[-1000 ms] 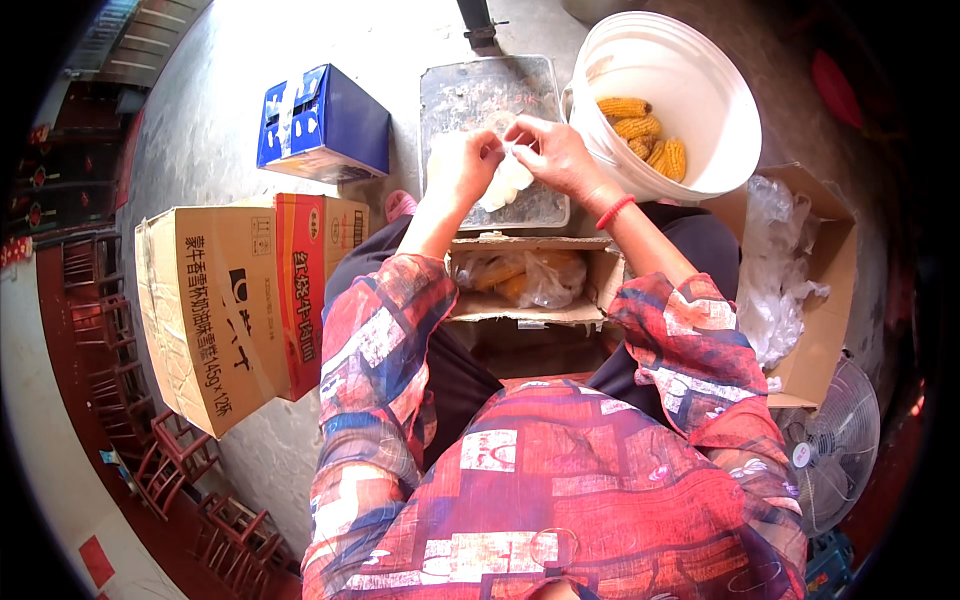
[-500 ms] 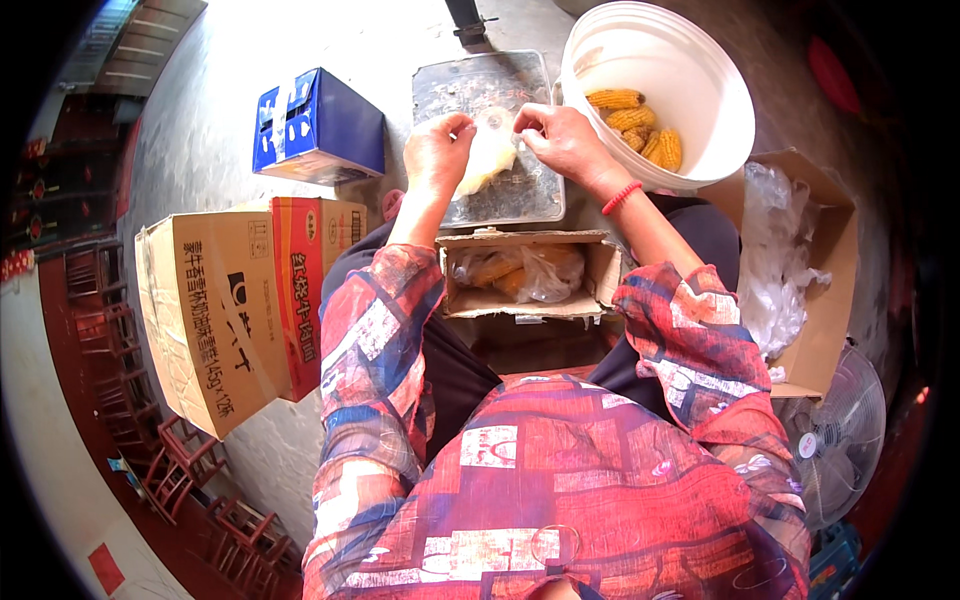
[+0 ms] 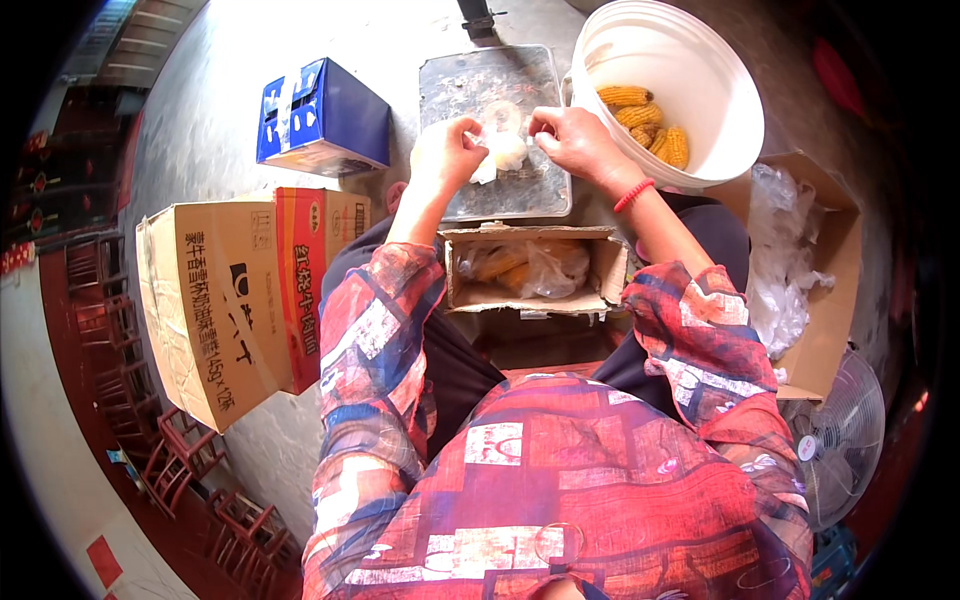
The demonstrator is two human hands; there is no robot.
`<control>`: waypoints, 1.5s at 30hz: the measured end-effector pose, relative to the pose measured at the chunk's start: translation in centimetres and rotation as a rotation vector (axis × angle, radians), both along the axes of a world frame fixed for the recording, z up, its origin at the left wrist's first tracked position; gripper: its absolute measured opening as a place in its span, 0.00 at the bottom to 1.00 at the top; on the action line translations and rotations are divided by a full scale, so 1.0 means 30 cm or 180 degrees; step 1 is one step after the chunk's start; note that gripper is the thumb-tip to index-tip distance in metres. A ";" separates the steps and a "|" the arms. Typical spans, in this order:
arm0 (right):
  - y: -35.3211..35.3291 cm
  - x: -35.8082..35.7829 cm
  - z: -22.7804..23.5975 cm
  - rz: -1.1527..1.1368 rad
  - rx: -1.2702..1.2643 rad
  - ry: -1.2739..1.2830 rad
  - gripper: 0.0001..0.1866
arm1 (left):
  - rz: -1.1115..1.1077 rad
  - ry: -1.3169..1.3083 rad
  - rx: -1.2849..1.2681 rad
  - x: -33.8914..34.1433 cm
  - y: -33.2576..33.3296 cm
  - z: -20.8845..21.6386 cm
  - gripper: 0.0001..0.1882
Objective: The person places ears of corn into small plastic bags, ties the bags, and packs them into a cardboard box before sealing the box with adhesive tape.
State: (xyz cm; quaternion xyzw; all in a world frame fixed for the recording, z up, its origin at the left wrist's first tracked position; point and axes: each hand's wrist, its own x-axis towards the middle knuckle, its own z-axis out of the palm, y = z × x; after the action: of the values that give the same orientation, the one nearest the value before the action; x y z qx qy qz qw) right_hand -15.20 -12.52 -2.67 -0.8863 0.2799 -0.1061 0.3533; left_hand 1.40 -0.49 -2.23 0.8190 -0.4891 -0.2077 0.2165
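A thin, see-through plastic bag [image 3: 508,150] with something pale yellow in it hangs between my hands, above the dark, scuffed platform of a scale [image 3: 530,195]. My left hand [image 3: 448,155] has its fingers closed at the bag's left side. At the bag's right side, my right hand [image 3: 580,143], with a red beaded bracelet [image 3: 634,195] on the wrist, pinches with thumb and forefinger. Glare washes out the bag's edges, and what is inside it cannot be told clearly. Nearer me, a small open carton [image 3: 462,292] holds corn cobs in clear plastic bags [image 3: 540,268].
Right of the scale, a white bucket [image 3: 722,110] holds several yellow corn cobs [image 3: 640,118]. An open carton [image 3: 835,270] with loose plastic bags [image 3: 780,260] and a fan [image 3: 840,440] stand farther right. To the left are a blue box [image 3: 345,115] and a large brown carton [image 3: 220,310].
The bag has drawn up into a smaller bunch between my hands. My left hand has moved slightly right and down, my right hand slightly right. The whole view has shifted a little.
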 end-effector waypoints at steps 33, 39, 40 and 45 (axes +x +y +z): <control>-0.034 -0.058 0.021 0.0141 -0.0149 -0.0021 0.09 | -0.0198 -0.0943 0.1190 0.135 0.078 -0.133 0.61; -0.031 -0.069 0.026 0.0234 -0.0170 0.0015 0.08 | -0.0054 -0.1124 0.1957 0.096 0.104 -0.258 0.69; -0.035 -0.073 0.028 0.0232 -0.0204 0.0029 0.08 | 0.0063 -0.1032 0.1917 0.098 0.106 -0.288 0.69; -0.068 -0.118 0.001 0.0111 -0.0473 -0.0069 0.07 | 0.0133 -0.0830 0.1737 0.058 0.055 -0.373 0.68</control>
State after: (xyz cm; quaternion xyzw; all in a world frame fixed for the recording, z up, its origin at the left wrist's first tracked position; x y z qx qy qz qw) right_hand -18.73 -14.55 -2.64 -0.9136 0.2520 -0.1300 0.2913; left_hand 3.14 1.16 -13.42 0.8765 -0.4220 -0.2201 -0.0719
